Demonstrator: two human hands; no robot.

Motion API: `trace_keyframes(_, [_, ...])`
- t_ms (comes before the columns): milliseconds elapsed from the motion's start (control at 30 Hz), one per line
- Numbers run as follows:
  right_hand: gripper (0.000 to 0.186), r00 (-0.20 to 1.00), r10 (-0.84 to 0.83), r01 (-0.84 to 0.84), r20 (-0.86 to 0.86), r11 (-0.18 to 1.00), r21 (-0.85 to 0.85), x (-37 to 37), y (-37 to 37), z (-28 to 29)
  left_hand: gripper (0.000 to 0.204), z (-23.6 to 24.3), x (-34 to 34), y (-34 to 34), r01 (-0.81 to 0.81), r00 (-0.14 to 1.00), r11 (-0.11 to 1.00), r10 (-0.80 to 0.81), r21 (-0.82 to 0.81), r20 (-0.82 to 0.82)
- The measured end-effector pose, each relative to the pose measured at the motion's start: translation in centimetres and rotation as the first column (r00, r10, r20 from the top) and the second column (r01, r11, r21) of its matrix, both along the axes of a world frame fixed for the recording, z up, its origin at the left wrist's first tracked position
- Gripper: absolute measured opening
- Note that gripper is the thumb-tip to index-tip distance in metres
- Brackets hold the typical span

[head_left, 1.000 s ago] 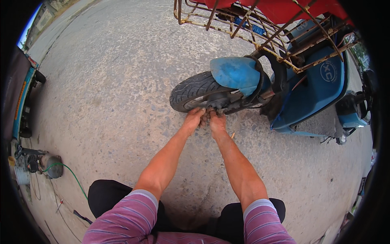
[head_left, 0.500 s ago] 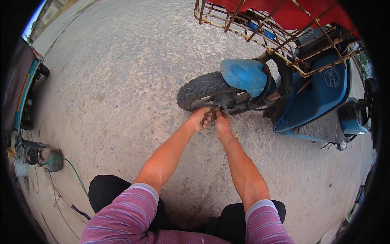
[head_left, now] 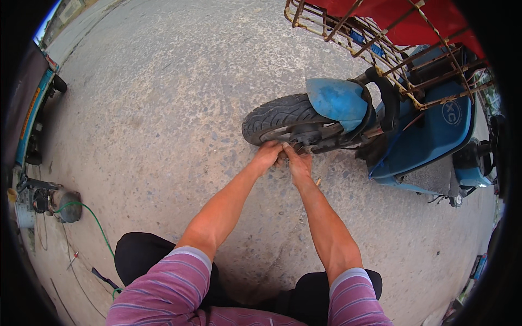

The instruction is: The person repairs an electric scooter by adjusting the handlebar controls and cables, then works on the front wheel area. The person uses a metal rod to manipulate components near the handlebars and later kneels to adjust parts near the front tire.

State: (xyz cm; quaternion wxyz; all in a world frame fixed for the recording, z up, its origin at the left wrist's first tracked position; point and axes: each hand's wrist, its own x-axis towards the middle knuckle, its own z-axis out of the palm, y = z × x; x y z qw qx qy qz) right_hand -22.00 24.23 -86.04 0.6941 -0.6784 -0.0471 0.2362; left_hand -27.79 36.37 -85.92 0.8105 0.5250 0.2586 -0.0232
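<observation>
Both hands meet at the lower side of the front wheel (head_left: 277, 117) of a blue electric scooter (head_left: 424, 138). My left hand (head_left: 268, 154) is closed near the rim, its fingers curled and pinching. Right beside it, my right hand (head_left: 297, 162) is closed too, with its thumb against the left fingertips, just below the dark wheel hub (head_left: 304, 136). Whatever lies between the fingers is hidden or too small to name. A scuffed blue mudguard (head_left: 338, 103) covers the wheel's right part.
A rusty wire basket (head_left: 402, 60) with a red cover juts out above the scooter. At the left stand an air compressor (head_left: 66, 204) with a green hose (head_left: 99, 223) and a parked vehicle (head_left: 33, 108). A dark tool (head_left: 103, 277) lies on the concrete ground.
My hands have drawn closer together, the right thumb now reaching over to the left fingers. The scooter appears slightly further right as the view shifts.
</observation>
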Motion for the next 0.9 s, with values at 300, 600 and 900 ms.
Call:
trace_keyframes(300, [0.014,0.957,0.041,0.011,-0.286,0.984,0.179,-0.2,-0.2,-1.6,0.029,-0.6,-1.5,0.2,-0.018,1.000,0.996,0.019,0.087,-0.018])
trace_keyframes(600, [0.019,0.921,0.114,-0.006,-0.372,0.960,0.280,0.0,-0.1,-1.4,0.029,-2.3,-0.4,0.3,0.018,1.000,0.991,-0.017,-0.131,0.012])
trace_keyframes(900, [0.025,0.938,-0.076,0.179,-0.338,0.942,0.285,-2.0,2.1,-0.1,0.025,-2.6,-0.7,0.5,0.031,0.998,0.983,-0.021,-0.179,0.055])
